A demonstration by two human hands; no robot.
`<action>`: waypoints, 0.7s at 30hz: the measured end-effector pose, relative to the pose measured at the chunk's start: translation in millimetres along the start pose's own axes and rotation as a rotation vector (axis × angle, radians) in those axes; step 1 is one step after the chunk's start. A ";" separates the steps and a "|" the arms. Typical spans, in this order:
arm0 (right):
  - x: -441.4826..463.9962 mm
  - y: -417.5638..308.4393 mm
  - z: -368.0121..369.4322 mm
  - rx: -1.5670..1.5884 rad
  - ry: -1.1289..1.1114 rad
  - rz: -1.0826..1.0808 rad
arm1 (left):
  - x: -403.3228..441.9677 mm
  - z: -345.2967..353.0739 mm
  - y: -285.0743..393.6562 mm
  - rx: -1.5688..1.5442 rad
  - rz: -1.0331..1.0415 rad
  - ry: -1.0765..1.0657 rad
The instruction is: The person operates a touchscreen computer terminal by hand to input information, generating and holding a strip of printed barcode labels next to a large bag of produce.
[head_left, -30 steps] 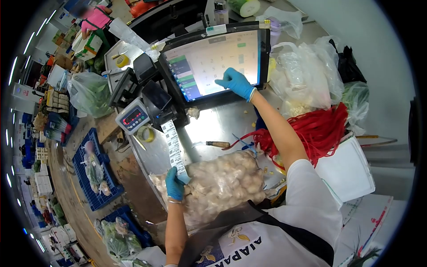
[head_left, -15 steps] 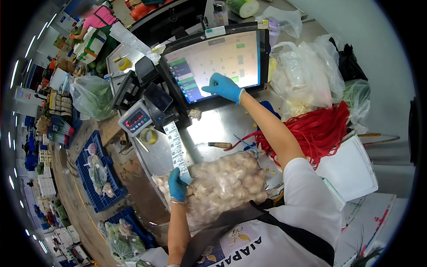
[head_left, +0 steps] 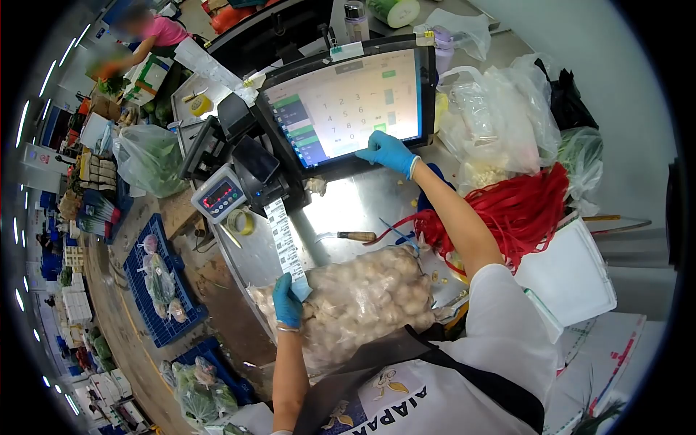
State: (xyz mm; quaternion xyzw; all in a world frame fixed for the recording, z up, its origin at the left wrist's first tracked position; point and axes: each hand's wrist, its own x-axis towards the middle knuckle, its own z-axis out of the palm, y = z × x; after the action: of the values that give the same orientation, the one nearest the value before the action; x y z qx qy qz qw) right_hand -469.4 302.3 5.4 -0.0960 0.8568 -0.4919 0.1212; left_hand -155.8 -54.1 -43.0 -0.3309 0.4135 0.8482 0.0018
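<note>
In the head view my left hand (head_left: 288, 301), in a blue glove, pinches the lower end of a printed label strip (head_left: 283, 235). The strip hangs from the black label printer (head_left: 257, 163). Beneath that hand lies a clear bag of pale, roundish produce (head_left: 370, 290), its exact kind unclear. My right hand (head_left: 391, 154), also gloved in blue, is at the lower edge of the lit touchscreen (head_left: 344, 109), which shows a number pad. Its fingers are curled with nothing in them; whether a fingertip touches the glass I cannot tell.
A small scale display (head_left: 219, 194) stands left of the printer. A wooden-handled tool (head_left: 357, 235) lies on the metal table (head_left: 330, 210). Red straps (head_left: 507, 214) and plastic bags (head_left: 493, 116) crowd the right side. Another person (head_left: 163, 32) works at the far left.
My right hand has moved right and slightly down across the screen, uncovering the lower number keys. My left hand stays on the label strip. The far person has leaned left with an arm stretched out.
</note>
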 end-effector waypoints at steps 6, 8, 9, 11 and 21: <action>-19.4 -0.6 10.2 0.081 -0.023 -0.068 | -2.7 2.9 2.2 0.010 -0.009 0.005; -22.8 -2.3 12.0 0.124 -0.044 -0.072 | -2.7 2.2 1.9 0.004 0.007 -0.009; -24.8 -3.7 11.8 0.143 -0.054 -0.073 | -3.7 3.3 2.4 0.007 0.005 -0.018; -28.7 -6.4 10.4 0.154 -0.052 -0.078 | -7.4 4.6 3.9 0.014 0.000 -0.039; -34.3 -13.1 -12.8 0.223 -0.013 -0.116 | -61.8 -13.9 4.1 -0.012 -0.029 -0.139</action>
State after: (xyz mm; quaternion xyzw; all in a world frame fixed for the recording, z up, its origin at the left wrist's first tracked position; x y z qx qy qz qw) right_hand -440.1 316.0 26.9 -0.1346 0.7891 -0.5895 0.1079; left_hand -100.9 -49.9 -11.4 -0.2772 0.4026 0.8714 0.0406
